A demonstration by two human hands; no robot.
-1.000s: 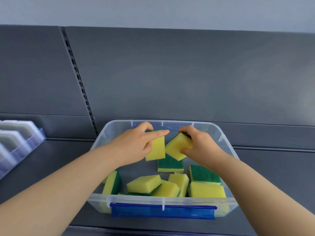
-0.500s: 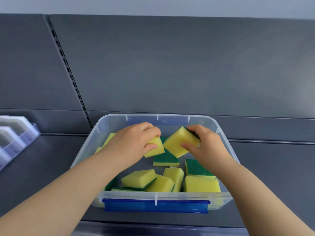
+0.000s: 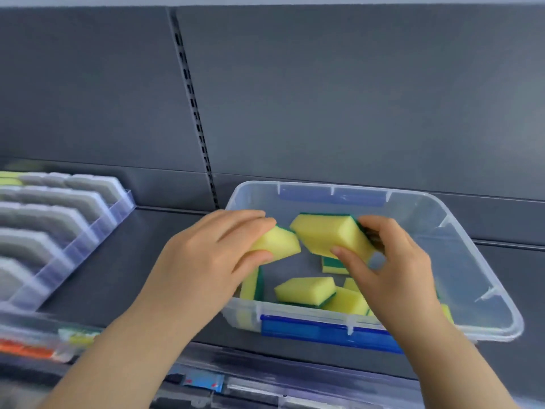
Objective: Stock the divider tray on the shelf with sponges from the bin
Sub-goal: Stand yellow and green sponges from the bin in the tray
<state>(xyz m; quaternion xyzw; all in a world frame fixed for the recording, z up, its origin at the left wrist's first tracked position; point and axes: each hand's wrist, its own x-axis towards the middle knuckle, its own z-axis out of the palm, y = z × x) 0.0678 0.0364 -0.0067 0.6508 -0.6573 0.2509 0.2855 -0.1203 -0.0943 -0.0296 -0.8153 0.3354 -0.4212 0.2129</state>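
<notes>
Since half a second ago: both hands raised with their sponges, shifted left; tray now further into view.

- Tray (image 3: 97, 231): far left on the shelf (image 3: 132, 246), well apart from the bin. Its slots run near to far and those on its right side look unfilled; blurred.
- Left hand (image 3: 206, 261): fingers curled over the left sponge (image 3: 277, 243), thumb under it, held above the bin's left wall.
- Right sponge (image 3: 327, 234): yellow face up, green pad on the far side, just beside the left sponge.
- Right hand (image 3: 395, 270): thumb and fingertips pinch the right sponge by its ends.
- Bin (image 3: 472, 261): clear, blue latches; loose sponges (image 3: 303, 290) remain on its floor.

Step in hand, as judged: carrying a pair from bin to tray. The next move calls for a leftward carry clear of the bin's rim, then each sponge turned on edge to drop between the dividers.
</notes>
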